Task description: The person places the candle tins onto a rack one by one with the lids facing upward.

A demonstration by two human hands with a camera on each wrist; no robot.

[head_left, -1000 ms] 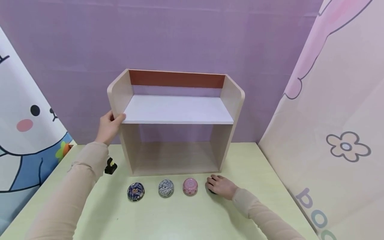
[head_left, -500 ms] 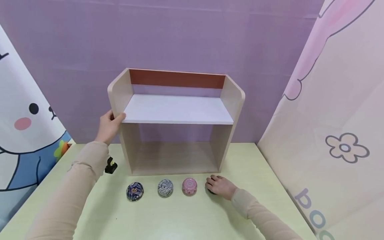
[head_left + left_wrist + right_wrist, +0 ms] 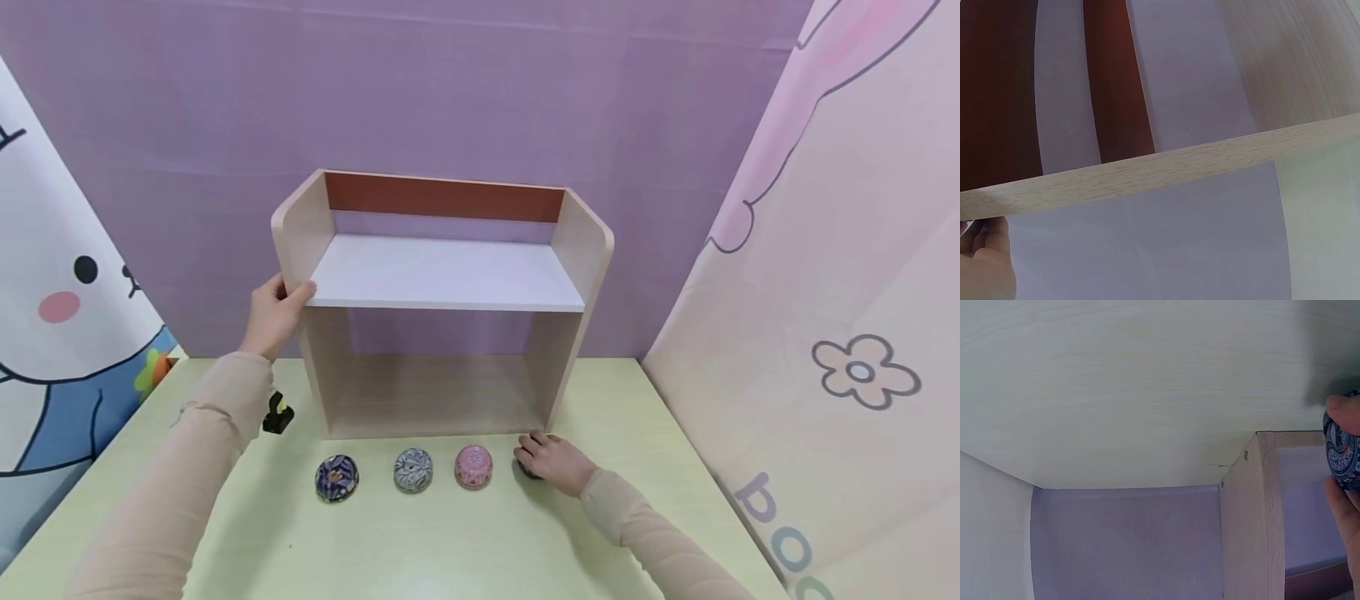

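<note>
A pale wooden two-tier shelf (image 3: 450, 273) stands upright on the table. My left hand (image 3: 273, 318) grips the edge of its left side panel, thumb at the front, level with the white middle board. In the left wrist view, that hand (image 3: 988, 262) is partly cut off at the panel's edge. My right hand (image 3: 557, 463) pinches a small round dark-blue patterned tin (image 3: 1341, 447) between thumb and fingers, by the shelf's front right corner. From the head view, the hand mostly covers this tin. Left of it stand a pink tin (image 3: 473, 467), a grey-white leaf-patterned tin (image 3: 413, 470) and a navy floral tin (image 3: 337, 478).
A small black object (image 3: 277, 414) with a yellow patch lies beside my left forearm. Purple cloth (image 3: 450, 92) hangs behind the shelf. Printed side cloths (image 3: 847, 275) border the pale green table (image 3: 420, 550).
My right hand's fingers have shifted slightly, and a bit more of the tin shows under them. The left hand keeps its grip on the shelf.
</note>
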